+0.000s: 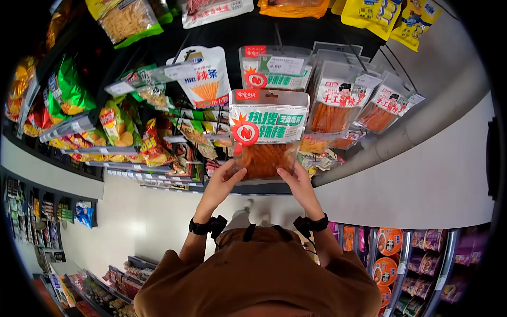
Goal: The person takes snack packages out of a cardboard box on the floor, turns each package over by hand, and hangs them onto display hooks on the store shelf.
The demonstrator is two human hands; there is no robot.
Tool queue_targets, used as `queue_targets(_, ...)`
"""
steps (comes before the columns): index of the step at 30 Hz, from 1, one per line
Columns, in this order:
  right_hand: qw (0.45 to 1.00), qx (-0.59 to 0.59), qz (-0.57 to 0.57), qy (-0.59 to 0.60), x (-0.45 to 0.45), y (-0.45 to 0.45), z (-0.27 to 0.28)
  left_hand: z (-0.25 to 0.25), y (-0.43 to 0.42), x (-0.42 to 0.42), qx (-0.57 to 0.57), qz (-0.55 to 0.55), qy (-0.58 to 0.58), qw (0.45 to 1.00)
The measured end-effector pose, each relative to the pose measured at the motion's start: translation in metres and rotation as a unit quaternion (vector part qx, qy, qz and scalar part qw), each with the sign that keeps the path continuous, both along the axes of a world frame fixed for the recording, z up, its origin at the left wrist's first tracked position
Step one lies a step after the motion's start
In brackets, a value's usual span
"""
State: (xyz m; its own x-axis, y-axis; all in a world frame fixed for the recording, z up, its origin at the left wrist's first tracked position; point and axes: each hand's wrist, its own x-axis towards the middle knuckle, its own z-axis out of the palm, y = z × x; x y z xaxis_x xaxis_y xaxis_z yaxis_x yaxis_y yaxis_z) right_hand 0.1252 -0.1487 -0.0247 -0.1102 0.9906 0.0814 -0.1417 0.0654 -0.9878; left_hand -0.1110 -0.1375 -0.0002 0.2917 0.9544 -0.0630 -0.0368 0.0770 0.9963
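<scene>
A clear snack bag [268, 134] with a white, green and red label and reddish-brown sticks inside is held upright in front of the shelf. My left hand [224, 182] grips its lower left corner, thumb on the front. At the lower right corner, my right hand [298, 182] pinches it the same way. The fingers behind the bag are hidden. A similar bag [255, 66] hangs on a hook right behind it, partly covered by a price tag [285, 65]. To its left hangs a white snack pouch [204, 79].
Bags of brown sticks [336, 100] hang on hooks at the right, beside a grey pipe-like edge [417, 134]. Chip bags [68, 87] fill racks on the left. Yellow bags [369, 16] hang above. Orange round packages [389, 241] stand on lower right shelves; more shelves are at lower left.
</scene>
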Motion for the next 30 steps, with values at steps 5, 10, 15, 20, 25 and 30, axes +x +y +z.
queue_targets(5,0.999,0.021,-0.029,-0.014,-0.002,0.020,0.013,0.003,0.040,-0.001,0.020,-0.022,0.007,1.000)
queue_targets(10,0.998,0.005,-0.066,-0.001,-0.006,0.028,0.019,0.007,0.064,-0.002,0.037,-0.046,-0.006,0.998)
queue_targets(15,0.997,-0.004,-0.080,0.007,-0.009,0.031,0.026,0.022,0.073,-0.006,0.047,-0.086,-0.026,0.995)
queue_targets(20,0.993,0.006,-0.114,0.015,-0.012,0.031,0.034,0.008,0.087,-0.004,0.064,-0.100,-0.032,0.992)
queue_targets(25,0.994,0.013,-0.109,-0.007,-0.009,0.037,0.041,0.011,0.094,0.000,0.061,-0.094,-0.062,0.992)
queue_targets(30,0.993,0.013,-0.117,-0.016,-0.009,0.042,0.043,0.015,0.097,0.005,0.061,-0.093,-0.081,0.990)
